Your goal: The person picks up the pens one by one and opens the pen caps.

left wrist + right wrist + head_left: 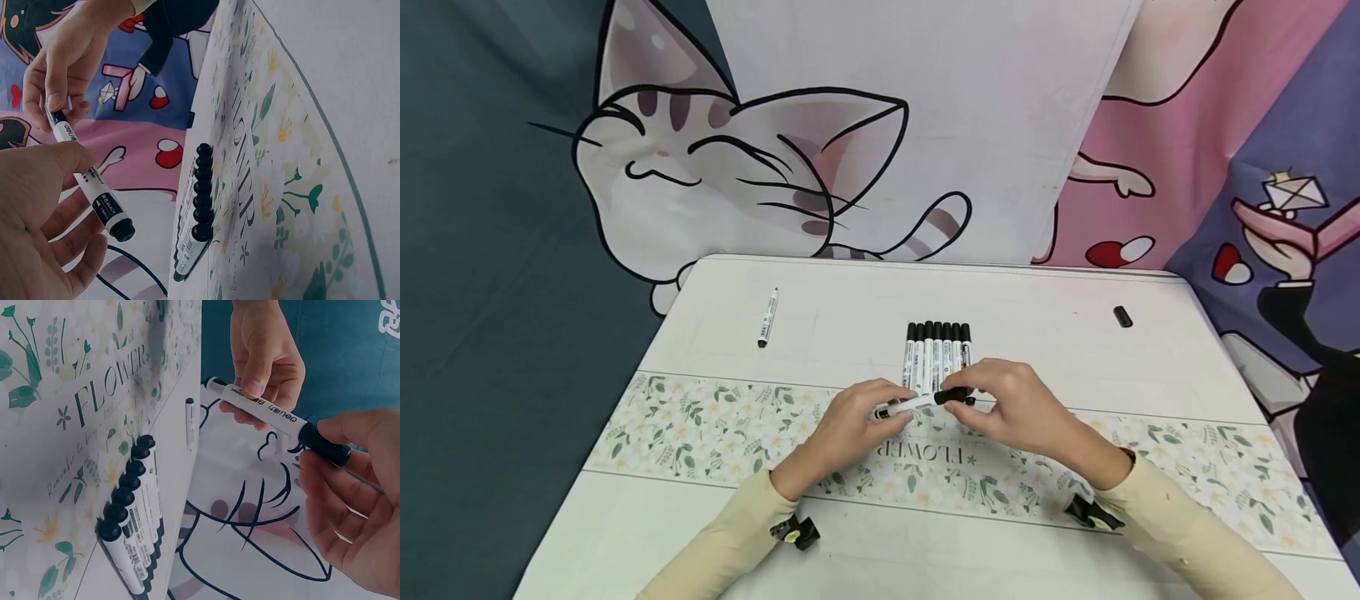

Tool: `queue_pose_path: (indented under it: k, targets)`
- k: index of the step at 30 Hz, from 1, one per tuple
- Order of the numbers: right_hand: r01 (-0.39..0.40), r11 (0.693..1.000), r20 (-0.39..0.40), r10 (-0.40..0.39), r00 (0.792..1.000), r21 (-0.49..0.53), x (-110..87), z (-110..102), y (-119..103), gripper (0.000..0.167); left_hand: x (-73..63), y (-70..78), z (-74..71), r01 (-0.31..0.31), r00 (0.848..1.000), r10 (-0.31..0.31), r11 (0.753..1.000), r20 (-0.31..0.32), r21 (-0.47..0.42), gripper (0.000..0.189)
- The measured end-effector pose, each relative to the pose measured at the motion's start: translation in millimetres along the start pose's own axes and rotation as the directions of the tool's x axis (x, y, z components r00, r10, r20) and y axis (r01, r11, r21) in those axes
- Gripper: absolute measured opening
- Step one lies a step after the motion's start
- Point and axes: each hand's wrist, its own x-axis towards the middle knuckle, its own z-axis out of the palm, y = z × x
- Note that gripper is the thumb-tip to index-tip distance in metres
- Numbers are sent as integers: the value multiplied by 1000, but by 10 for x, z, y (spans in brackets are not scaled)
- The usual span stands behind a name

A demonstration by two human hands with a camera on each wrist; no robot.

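A white whiteboard marker [917,403] is held level between both hands, just in front of a row of capped markers [936,354]. My left hand [853,417] pinches its white barrel between thumb and fingers; printed lettering shows on the marker [103,194] in the left wrist view. At the other end, my right hand [1011,408] grips the black cap [324,444]. Cap and barrel meet in line, with no gap visible between them. The row's markers lie side by side, black caps pointing away from me.
An uncapped marker [767,318] lies at the back left of the table [1037,333]. A loose black cap [1122,317] is at the back right. Across the middle runs a floral printed band [700,425]. Cartoon-printed cloths [985,100] hang behind the table.
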Motion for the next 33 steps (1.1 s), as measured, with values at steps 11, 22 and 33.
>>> queue_pose_path:
  k: [11, 22, 33]
  targets:
    - [20, 1000, 35, -19, 999, -8, 37, -15, -26, 14, -10, 42, -5, 37, 998, -31, 994, 58, -104, 31]
    - [-29, 1000, 41, 29, 999, -11, 58, -30, -96, 13, -2, 71, 74, 30, 999, -25, 990, 33, -137, 30]
    - [23, 1000, 42, -23, 999, -4, 35, -44, -142, 13, 12, 27, 124, -67, 997, 54, 968, -61, -242, 26]
